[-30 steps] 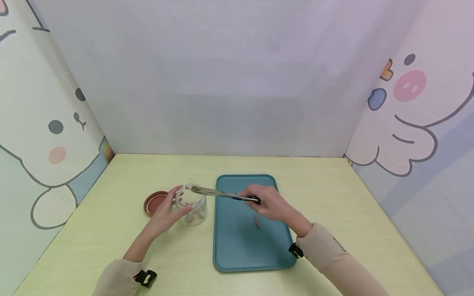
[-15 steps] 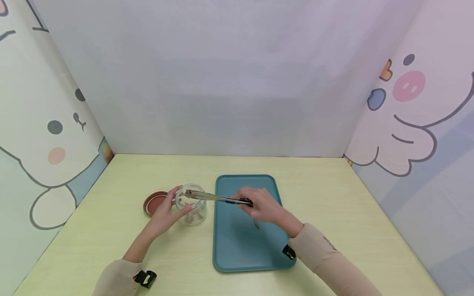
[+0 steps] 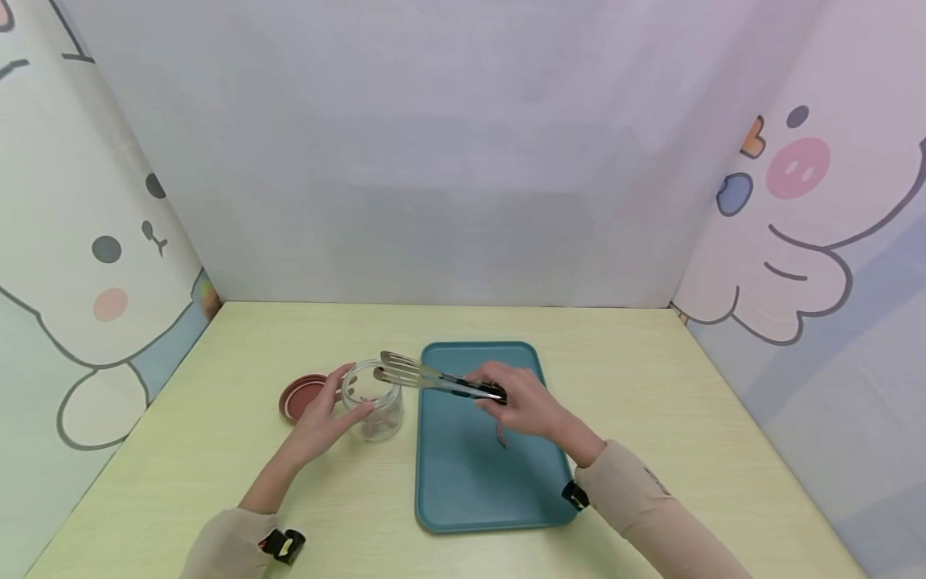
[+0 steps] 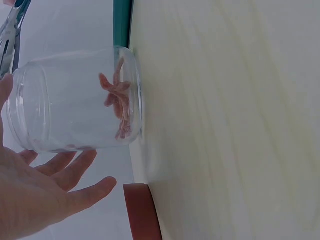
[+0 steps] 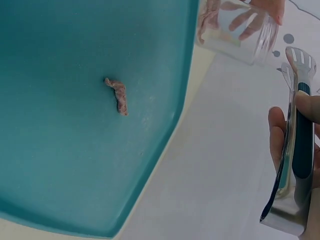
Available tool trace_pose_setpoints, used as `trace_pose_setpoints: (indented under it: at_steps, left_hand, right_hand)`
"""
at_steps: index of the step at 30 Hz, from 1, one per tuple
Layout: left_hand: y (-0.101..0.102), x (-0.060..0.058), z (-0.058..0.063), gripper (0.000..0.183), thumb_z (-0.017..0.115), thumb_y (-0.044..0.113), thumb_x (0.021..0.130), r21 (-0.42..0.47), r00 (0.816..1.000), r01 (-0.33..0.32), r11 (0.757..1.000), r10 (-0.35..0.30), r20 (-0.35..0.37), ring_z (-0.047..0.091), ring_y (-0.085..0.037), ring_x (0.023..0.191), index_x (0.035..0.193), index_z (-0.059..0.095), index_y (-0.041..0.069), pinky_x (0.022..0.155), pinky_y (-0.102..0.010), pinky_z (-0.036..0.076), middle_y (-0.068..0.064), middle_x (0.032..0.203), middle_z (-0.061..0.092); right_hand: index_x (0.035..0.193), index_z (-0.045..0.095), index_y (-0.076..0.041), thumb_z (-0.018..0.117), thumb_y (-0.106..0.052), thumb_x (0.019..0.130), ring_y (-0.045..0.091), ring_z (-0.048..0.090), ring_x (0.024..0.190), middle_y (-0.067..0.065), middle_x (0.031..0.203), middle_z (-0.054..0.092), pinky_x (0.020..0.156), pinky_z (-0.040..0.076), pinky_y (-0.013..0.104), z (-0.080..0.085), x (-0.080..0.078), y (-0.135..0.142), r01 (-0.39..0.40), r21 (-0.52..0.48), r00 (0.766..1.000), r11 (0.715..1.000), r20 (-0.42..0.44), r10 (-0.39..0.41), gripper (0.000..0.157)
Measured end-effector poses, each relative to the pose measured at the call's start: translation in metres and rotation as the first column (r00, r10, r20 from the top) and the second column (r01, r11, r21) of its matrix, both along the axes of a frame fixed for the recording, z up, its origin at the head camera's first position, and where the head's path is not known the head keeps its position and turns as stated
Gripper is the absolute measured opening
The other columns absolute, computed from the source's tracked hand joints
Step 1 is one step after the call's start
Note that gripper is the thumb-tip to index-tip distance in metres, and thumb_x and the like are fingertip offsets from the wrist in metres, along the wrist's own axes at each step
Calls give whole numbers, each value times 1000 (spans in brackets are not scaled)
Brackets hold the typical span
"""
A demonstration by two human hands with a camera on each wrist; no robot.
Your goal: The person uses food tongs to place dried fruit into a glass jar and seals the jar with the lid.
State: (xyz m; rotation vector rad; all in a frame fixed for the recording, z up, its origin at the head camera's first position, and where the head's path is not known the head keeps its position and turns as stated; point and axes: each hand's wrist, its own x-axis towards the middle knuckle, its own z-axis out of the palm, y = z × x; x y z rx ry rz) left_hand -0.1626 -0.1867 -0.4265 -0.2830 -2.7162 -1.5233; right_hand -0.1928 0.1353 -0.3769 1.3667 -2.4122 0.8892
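Observation:
My left hand holds a clear jar near its rim, thumb on the near side and fingers round the far side. Several reddish-brown strips, like dried meat, lie at the jar's bottom in the left wrist view. With my right hand I grip metal tongs by their dark handles. Their slotted tips are spread apart with nothing between them, overlapping the jar's mouth in the head view. One similar strip lies on the blue-green tray, below my right hand.
A reddish-brown round lid lies on the pale wooden table, left of the jar and partly behind my left hand. The tray is just right of the jar. Fabric walls with cartoon figures enclose the table's back and sides.
The tongs moved left over the jar with their tips together, then drew slightly back right and their tips spread apart. My left hand and the jar stayed in place.

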Motion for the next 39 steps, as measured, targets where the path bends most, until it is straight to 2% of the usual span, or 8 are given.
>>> trace_pose_setpoints:
  at_steps: [6,14,23,29,34,39]
  left_hand:
    - [-1,0,-1,73,62,39,81,-6,1000,3,1000,-3,-5,35,-42,116,137,21,15,84,-58,34,-19,133,34]
    - [1,-1,0,74,63,32,81,3,1000,2,1000,-2,-5,35,-44,115,138,20,13,83,-58,35,-22,133,32]
    - [0,-1,0,74,61,40,81,-15,1000,1,1000,-1,-5,35,-43,115,137,20,14,83,-58,35,-21,133,32]
    - [1,0,2,75,62,42,80,-9,1000,-3,1000,3,-7,35,-42,116,137,21,17,83,-58,34,-19,133,32]
    - [0,0,1,74,62,42,80,-9,1000,-3,1000,3,-2,35,-42,116,137,21,17,84,-59,34,-19,134,32]
    - [0,0,1,74,62,41,80,-6,1000,-4,1000,4,2,34,-42,116,137,21,17,84,-59,34,-18,134,32]
  right_hand:
    - [110,55,-10,68,-12,78,4,49,65,0,97,57,53,41,22,-2,1,11,45,-14,998,999,-31,-45,35]
    - [111,56,-11,69,-11,75,2,45,56,1,93,58,48,39,20,-10,2,28,92,-34,995,995,-38,-93,39]
    - [110,58,-13,70,-20,75,6,47,59,-9,82,52,48,41,19,-19,8,45,175,-63,983,983,59,-171,37]
    - [108,59,-14,72,-26,74,6,46,57,-12,79,51,47,39,19,-24,12,55,219,-65,975,974,60,-215,38]
    - [106,60,-12,72,-27,73,6,46,57,-12,81,52,47,39,19,-27,17,63,251,-54,967,967,66,-247,39]
    - [106,60,-11,73,-26,73,5,47,58,-4,82,56,48,41,19,-31,24,74,272,-34,959,962,85,-269,38]
